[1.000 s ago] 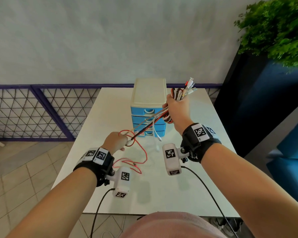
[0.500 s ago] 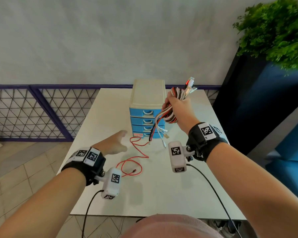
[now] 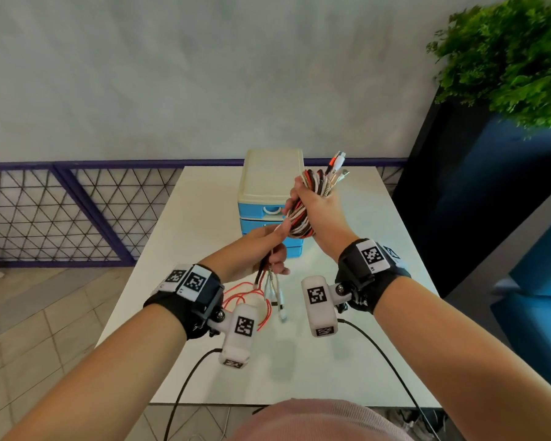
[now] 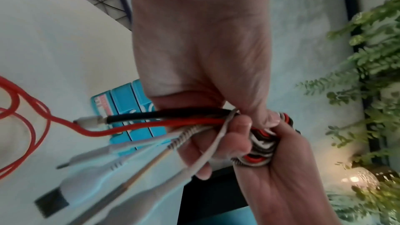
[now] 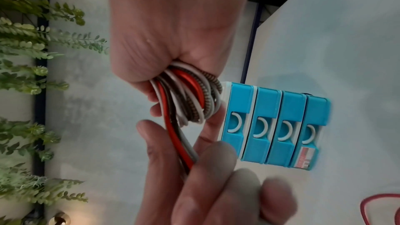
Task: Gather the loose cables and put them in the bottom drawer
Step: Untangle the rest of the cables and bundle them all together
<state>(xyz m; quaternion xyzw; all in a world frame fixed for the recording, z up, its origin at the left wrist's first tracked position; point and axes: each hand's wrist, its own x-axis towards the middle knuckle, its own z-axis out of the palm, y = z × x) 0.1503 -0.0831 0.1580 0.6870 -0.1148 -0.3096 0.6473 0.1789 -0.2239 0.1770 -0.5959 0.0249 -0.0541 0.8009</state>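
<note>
Gripping one coiled cable bundle (image 3: 303,214) in my right hand (image 3: 318,211), I curled my left hand's (image 3: 261,253) fingers around its hanging ends before four closed drawers (image 5: 275,126).

— What's worn on the arms?
— A black wrist strap (image 3: 201,300) on the left, another black strap (image 3: 368,275) on the right, each bearing white square-code tags.
— And below them?
— White camera pods (image 3: 240,335) with printed codes, bolted on, trailing thin black cords (image 3: 185,386). A pink garment (image 3: 315,421) shows at the bottom edge.
</note>
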